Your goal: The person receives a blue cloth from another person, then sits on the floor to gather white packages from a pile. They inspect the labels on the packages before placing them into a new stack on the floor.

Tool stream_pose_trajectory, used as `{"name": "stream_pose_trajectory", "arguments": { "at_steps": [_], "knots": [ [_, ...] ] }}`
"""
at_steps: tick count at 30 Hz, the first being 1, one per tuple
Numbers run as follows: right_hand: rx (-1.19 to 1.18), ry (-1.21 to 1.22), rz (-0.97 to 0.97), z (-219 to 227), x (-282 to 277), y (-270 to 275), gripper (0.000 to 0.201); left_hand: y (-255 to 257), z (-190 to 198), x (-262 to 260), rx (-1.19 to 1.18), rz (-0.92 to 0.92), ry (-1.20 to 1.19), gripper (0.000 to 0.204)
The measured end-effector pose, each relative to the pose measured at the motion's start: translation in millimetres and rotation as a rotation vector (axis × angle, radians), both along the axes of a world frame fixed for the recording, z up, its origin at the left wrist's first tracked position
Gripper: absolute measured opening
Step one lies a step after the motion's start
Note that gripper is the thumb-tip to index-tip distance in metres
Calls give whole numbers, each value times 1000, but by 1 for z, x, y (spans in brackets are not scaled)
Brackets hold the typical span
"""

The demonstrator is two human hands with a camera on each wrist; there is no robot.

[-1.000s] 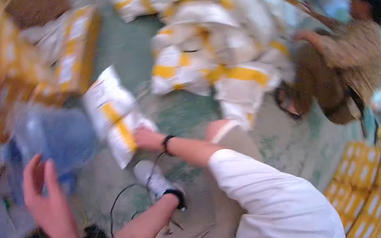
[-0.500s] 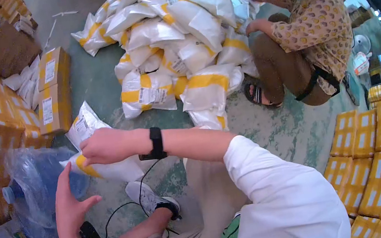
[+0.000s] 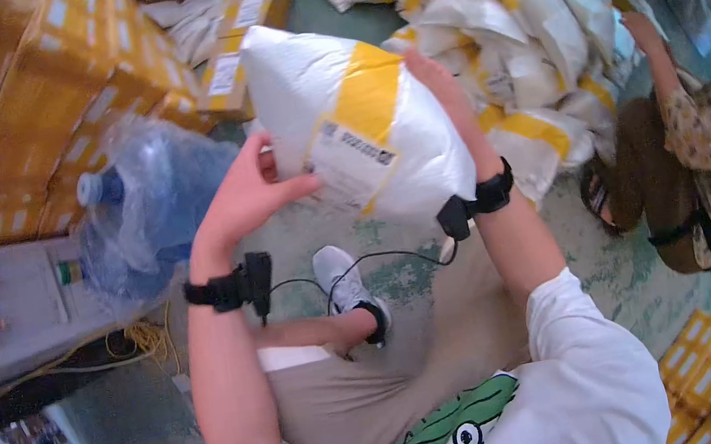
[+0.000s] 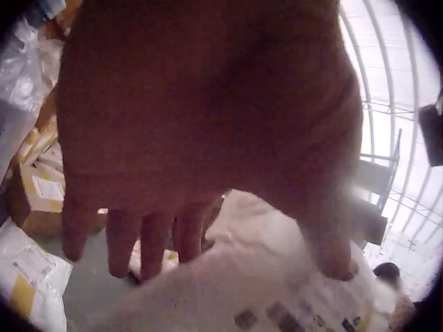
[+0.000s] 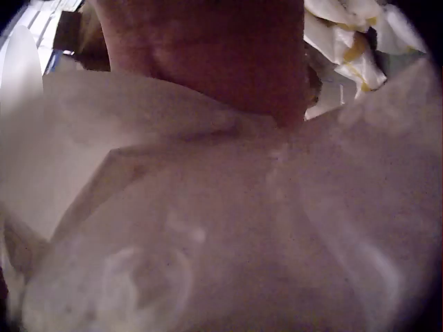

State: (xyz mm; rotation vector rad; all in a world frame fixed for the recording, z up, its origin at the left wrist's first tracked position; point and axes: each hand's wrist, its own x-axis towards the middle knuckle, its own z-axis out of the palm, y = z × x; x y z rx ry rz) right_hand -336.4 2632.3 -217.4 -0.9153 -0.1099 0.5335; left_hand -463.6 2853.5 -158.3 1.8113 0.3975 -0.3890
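Observation:
A plump white mailer bag [image 3: 337, 112] with yellow tape and a printed label hangs before me, off the floor. My right hand [image 3: 442, 94] grips it along the right side; in the right wrist view the bag [image 5: 228, 228] hides the fingers. At the left side, my left hand [image 3: 242, 189] reaches its thumb over the label while the other fingers are by the edge. The left wrist view shows that hand [image 4: 208, 124] with fingers and thumb fairly straight, the bag [image 4: 228, 297] below the thumb.
A heap of taped white mailer bags [image 3: 516, 54] lies behind. Yellow-taped cartons [image 3: 61, 92] are stacked at left, more [image 3: 709, 370] at lower right. A blue water jug [image 3: 169, 178] in clear plastic is left of me. Another person [image 3: 699, 136] squats at right.
The right hand lifted the white mailer bag off the floor and brought it up in front of me. My left hand moved right, to the bag's left side. The head view shifted.

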Motion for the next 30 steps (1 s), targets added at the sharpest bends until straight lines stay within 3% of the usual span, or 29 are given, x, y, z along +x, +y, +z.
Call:
{"name": "stream_pose_trajectory", "arguments": {
  "at_steps": [1,2,3,4,5,6,10,15,19,23,25,26,27,29,30],
  "knots": [
    [232,145,86,-2,-3,4,29,3,-2,-3,6,19,-4,73],
    [256,169,143,-29,4,9,37,4,-5,-7,27,-11,-56,68],
    [252,165,156,-29,0,13,37,2,-3,-8,45,-44,-104,63],
    [414,366,277,-28,-9,15,39,1,1,-11,45,-34,-106,63],
    [575,572,396,-29,-12,18,43,1,9,-11,-3,3,-16,56],
    [771,540,529,-59,-8,21,52,1,15,-12,-52,35,73,50],
    [708,534,460,-63,-20,29,54,6,3,-17,-80,209,-58,43],
    [603,507,399,-70,-47,26,58,6,-3,-21,113,328,-151,36],
    [475,552,378,-88,-59,8,62,14,-7,-12,133,303,-134,34],
    [376,551,380,-115,-60,-7,50,21,-1,-6,214,242,-165,36],
    [698,587,595,-118,-58,-6,47,32,1,-6,217,387,-187,35],
    [411,569,287,-121,-69,-2,44,40,5,-10,15,403,-265,40],
    [408,560,281,-110,-72,1,44,46,3,-13,9,396,-272,40],
    [495,334,282,-104,-70,1,42,47,-7,-17,-401,570,-308,42],
    [498,329,282,-104,-69,1,42,45,-9,-13,-494,577,-304,47]
  ]
}}
